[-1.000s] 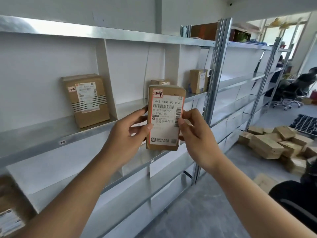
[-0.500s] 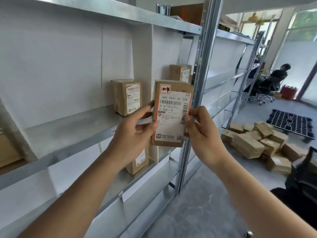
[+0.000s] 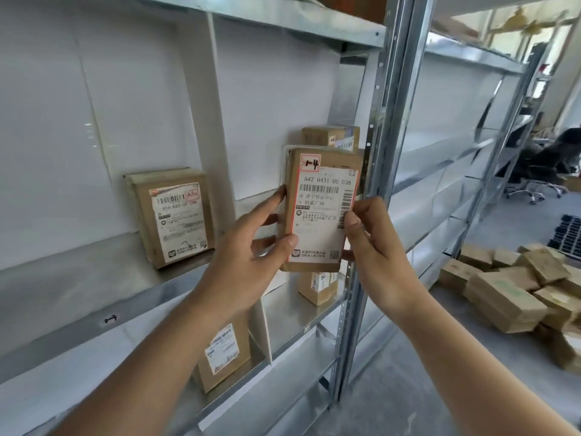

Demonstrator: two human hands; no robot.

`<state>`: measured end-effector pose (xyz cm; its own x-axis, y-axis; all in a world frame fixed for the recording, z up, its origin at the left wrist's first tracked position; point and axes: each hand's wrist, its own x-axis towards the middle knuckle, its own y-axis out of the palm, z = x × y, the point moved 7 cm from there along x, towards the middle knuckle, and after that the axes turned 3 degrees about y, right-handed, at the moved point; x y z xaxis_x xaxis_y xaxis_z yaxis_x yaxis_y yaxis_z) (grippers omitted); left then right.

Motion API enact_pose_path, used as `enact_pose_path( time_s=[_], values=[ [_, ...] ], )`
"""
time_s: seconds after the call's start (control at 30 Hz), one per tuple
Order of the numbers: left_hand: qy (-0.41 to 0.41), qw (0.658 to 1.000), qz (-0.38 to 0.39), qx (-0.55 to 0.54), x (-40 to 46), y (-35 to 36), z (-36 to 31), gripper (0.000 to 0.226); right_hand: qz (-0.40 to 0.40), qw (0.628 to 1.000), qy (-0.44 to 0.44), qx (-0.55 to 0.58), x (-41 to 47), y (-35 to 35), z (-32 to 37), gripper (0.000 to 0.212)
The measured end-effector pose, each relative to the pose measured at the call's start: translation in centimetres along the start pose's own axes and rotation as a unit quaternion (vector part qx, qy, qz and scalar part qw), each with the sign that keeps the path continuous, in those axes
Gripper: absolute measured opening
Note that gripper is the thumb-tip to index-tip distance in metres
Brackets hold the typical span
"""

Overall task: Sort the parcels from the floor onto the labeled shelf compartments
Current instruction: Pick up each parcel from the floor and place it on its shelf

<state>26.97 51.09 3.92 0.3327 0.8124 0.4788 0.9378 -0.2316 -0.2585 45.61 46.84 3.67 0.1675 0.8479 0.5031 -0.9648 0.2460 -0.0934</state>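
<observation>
Four parcels already sit on the shelf [image 3: 78, 297] as far as I can count: one [image 3: 171, 215] standing upright in the left compartment of the upper level, one [image 3: 331, 138] at the back of the right compartment next to it, one [image 3: 317, 286] on the level below to the right of the white divider [image 3: 262, 335], and one [image 3: 223, 354] to the left of that divider. I am holding a fifth parcel [image 3: 320, 212] upright in the air in front of the right compartment, its label facing me and a handwritten mark on top that I read as "1-4". My left hand [image 3: 242, 265] grips its left edge with the thumb on the front and fingers behind; my right hand [image 3: 374, 243] pinches the right edge the same way, so both hands are clamped on the box and it rests on nothing yet. A small mark [image 3: 110, 318] on the shelf's front lip is too blurred for me to read, so I cannot confirm which compartment matches. I judge the sorting to be far from finished: a heap of parcels [image 3: 515, 287] lies on the floor [image 3: 440, 388] to the right, well apart from the shelf, and most compartments I can see hold one box at most. What is left for this box, I think, is to set it into the compartment ahead.
</observation>
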Motion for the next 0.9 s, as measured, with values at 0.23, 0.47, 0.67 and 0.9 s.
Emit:
enact_pose_path(
  time_s=[0.23, 0.47, 0.67, 0.9],
  values=[
    [-0.037, 0.989, -0.132, 0.047, 3.2, 4.1, 2.5, 0.068, 0.183, 0.978, -0.014, 0.102, 7.0, -3.3, -5.5, 0.018],
    [-0.081, 0.971, -0.204, 0.089, 4.2, 6.8, 4.2, 0.069, 0.272, 0.95, 0.057, 0.144, 11.6, -4.0, -10.7, 0.041],
    [-0.099, 0.965, -0.22, 0.105, 4.8, 6.9, 5.6, 0.067, 0.291, 0.943, 0.059, 0.147, 12.8, -3.2, -12.7, 0.055],
    [-0.083, 0.963, -0.226, 0.117, 5.4, 6.4, 6.4, 0.066, 0.288, 0.946, 0.052, 0.141, 14.0, -2.2, -13.7, 0.052]
  ],
)
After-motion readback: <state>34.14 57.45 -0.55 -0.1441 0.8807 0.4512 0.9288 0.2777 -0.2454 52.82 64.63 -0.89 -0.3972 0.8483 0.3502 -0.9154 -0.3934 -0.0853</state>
